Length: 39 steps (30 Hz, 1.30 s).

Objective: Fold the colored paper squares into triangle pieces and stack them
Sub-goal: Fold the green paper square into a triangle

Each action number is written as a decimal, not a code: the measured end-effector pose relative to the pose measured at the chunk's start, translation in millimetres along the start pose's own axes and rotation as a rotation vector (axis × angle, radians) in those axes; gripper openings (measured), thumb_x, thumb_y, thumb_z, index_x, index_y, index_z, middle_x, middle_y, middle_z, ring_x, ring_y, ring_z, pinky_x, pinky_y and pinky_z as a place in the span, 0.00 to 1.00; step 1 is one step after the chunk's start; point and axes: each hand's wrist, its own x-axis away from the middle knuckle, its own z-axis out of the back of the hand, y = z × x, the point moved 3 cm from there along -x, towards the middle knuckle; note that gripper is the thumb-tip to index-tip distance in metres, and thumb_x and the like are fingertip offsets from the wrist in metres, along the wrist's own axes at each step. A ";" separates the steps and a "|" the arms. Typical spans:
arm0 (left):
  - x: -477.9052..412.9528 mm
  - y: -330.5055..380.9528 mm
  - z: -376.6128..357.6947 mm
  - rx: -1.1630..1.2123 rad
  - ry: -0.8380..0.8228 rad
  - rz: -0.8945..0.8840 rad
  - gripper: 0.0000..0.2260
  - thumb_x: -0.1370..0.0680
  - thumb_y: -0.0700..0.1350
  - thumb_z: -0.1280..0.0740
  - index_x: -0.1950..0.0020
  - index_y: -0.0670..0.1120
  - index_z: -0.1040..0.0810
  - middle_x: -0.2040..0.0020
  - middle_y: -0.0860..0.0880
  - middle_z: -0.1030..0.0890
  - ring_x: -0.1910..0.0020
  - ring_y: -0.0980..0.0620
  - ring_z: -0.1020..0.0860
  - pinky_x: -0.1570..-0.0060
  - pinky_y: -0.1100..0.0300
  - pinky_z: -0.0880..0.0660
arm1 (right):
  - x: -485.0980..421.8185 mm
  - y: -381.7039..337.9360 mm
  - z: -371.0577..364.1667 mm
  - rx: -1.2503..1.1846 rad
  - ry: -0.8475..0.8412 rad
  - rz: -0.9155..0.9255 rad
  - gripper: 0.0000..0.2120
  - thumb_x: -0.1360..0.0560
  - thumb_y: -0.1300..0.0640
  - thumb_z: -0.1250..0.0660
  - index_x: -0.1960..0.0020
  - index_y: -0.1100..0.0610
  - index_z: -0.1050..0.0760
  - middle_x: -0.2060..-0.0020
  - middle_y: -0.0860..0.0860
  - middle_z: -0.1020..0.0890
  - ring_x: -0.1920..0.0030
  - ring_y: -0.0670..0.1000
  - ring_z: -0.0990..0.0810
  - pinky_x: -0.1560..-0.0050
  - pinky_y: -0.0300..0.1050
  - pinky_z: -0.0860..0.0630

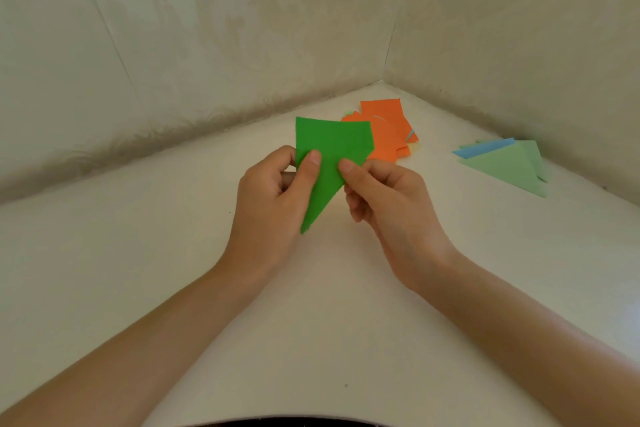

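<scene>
Grip: as the left hand (273, 198) pinches the green paper (329, 146), the right hand (388, 198) pinches its opposite edge.
Green paper: over the table (138, 253), point down.
Orange squares (388, 125): piled just behind.
Folded triangles (509, 163): stacked at right.

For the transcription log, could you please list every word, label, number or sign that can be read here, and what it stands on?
None: no text can be read anywhere in this view.
The green paper pinched by the left hand and right hand is plain.
The orange squares, pale green triangles and blue piece are blank.
The wallpaper shows only a faint ornament.
</scene>
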 end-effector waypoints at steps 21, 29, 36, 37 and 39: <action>-7.2 -7.9 4.9 0.194 0.096 0.140 0.11 0.20 0.46 0.38 0.60 0.43 0.25 0.72 0.49 0.28 0.73 0.53 0.31 0.73 0.62 0.35 | 13.8 -1.3 -11.7 0.114 -0.204 0.014 0.16 0.28 0.45 0.32 0.66 0.56 0.22 0.72 0.44 0.24 0.67 0.41 0.29 0.65 0.37 0.34; -2.4 -4.2 1.7 -0.059 0.094 -0.020 0.18 0.20 0.44 0.37 0.65 0.35 0.36 0.75 0.52 0.37 0.73 0.54 0.40 0.74 0.61 0.43 | 16.2 1.6 -17.2 0.220 -0.305 0.053 0.07 0.27 0.64 0.31 0.63 0.65 0.22 0.68 0.53 0.24 0.66 0.46 0.30 0.61 0.42 0.33; -6.2 -7.7 4.0 0.062 0.048 0.057 0.19 0.21 0.49 0.37 0.54 0.31 0.27 0.70 0.42 0.30 0.71 0.50 0.37 0.72 0.57 0.43 | 16.5 -1.2 -13.0 0.281 -0.474 -0.017 0.07 0.27 0.61 0.30 0.64 0.58 0.22 0.70 0.48 0.24 0.67 0.44 0.30 0.64 0.36 0.34; -6.9 -7.7 4.0 0.086 0.026 0.071 0.19 0.22 0.50 0.36 0.53 0.31 0.26 0.69 0.41 0.29 0.70 0.49 0.37 0.72 0.57 0.42 | 15.3 -3.4 -11.1 0.225 -0.438 -0.015 0.09 0.26 0.57 0.30 0.65 0.57 0.23 0.70 0.48 0.24 0.67 0.44 0.29 0.63 0.37 0.33; -7.0 -5.8 2.5 0.106 -0.036 0.083 0.21 0.24 0.51 0.35 0.55 0.31 0.25 0.69 0.40 0.29 0.71 0.50 0.37 0.73 0.59 0.42 | 9.4 -5.3 -4.6 0.056 -0.316 -0.030 0.14 0.27 0.50 0.31 0.67 0.56 0.26 0.71 0.50 0.25 0.68 0.46 0.28 0.65 0.41 0.32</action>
